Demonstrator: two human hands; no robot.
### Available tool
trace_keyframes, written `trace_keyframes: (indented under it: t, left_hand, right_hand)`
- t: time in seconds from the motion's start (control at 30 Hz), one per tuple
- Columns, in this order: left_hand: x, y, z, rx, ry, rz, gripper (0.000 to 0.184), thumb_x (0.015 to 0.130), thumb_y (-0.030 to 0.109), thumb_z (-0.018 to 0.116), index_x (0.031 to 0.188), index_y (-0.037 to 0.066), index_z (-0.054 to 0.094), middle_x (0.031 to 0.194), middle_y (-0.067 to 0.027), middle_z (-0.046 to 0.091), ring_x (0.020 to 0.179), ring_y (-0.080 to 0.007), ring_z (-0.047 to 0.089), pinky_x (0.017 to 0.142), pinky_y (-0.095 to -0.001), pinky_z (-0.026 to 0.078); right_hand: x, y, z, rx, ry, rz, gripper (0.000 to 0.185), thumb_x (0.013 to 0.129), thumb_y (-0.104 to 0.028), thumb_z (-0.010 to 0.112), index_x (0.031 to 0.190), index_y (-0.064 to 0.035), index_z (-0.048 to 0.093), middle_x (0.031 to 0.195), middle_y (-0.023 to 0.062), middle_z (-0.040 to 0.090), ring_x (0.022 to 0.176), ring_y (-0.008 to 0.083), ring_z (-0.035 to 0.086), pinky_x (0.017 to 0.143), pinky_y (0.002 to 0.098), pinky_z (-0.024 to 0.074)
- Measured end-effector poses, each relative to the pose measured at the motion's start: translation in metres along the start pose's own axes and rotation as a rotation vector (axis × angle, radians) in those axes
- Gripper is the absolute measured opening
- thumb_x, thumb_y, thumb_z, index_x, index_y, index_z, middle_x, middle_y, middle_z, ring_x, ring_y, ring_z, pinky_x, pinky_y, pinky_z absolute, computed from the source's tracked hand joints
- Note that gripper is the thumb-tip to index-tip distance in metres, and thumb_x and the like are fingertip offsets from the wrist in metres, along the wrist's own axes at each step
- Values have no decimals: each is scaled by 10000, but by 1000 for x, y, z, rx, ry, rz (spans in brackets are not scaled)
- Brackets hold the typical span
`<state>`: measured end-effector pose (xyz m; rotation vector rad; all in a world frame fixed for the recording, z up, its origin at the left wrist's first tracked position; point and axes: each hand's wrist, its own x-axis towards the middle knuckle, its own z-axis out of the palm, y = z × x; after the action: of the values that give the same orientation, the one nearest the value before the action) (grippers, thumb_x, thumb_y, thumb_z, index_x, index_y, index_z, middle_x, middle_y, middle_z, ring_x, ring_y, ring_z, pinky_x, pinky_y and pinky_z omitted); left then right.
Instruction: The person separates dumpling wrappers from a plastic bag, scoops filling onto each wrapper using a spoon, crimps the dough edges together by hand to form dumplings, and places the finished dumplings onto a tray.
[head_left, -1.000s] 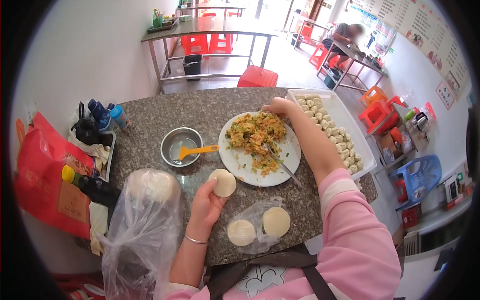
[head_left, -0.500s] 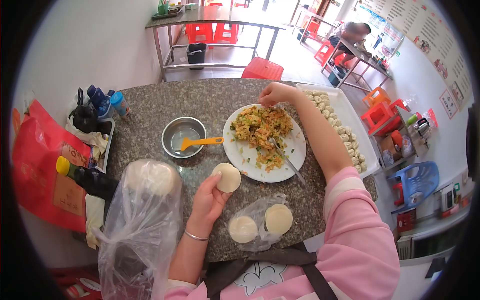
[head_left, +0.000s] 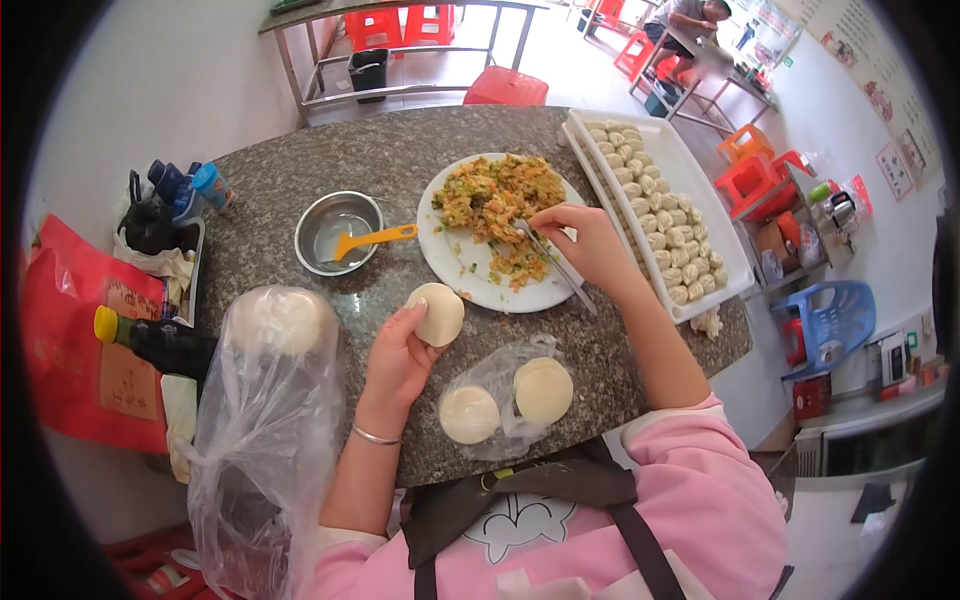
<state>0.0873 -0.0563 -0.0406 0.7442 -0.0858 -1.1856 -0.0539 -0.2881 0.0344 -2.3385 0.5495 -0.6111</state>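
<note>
Wrapper (head_left: pixel 438 316): round, pale; in L hand (head_left: pixel 400 355), held off table, nr front L of plate.
L hand: grasping wrapper by its lower edge, thumb on near face; prob. held by rim so most of the face stays free.
R hand (head_left: pixel 588 245): over plate's R side, fingertips drawn together at spoon (head_left: pixel 565 270); contact likely, firm grip can't tell.
Spoon: upper end at filling, handle slanting over rim toward R forearm; prob. laid thus for easy reach.
Plate (head_left: pixel 440 262): white, just ahead of wrapper; filling (head_left: pixel 490 190) heaped at back, scattered in front. Central spot likely suits reach from either side.
Bowl (head_left: pixel 322 225): metal, L of plate, apart. Scraper (head_left: pixel 385 236) rests in it, handle out over rim toward plate, prob. to stay easy to pick up.
Spare wrappers (head_left: pixel 543 390): two lots w/ thin plastic, nr front edge; plastic prob. keeps them off the stone.
Bag (head_left: pixel 275 320): clear, more rounds inside, L of L forearm; loose end trails toward front.
Tray (head_left: pixel 735 275): white, full of pleated dumplings (head_left: pixel 665 215); narrow gap to plate.
Table (head_left: pixel 290 150): front edge close to apron (head_left: pixel 450 520); R edge largely hidden by tray.
Room: widest behind bowl; tight btwn R forearm and tray corner; far L crowded by bottle (head_left: pixel 170 345) and bag.
</note>
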Motion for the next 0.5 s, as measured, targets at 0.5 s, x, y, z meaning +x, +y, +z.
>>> trace_keyframes:
  t: [0.5]
  left_hand:
    - [-24, -6, 16, -33, -6, 37, 242, 940, 153, 512, 1140, 21, 547, 1073, -96, 646, 956, -181, 640, 797, -308, 550]
  right_hand:
    - [-60, 21, 12, -199, 109, 62, 233, 795, -102, 615, 1025, -71, 641, 833, 129, 615, 760, 305, 617, 700, 401, 491]
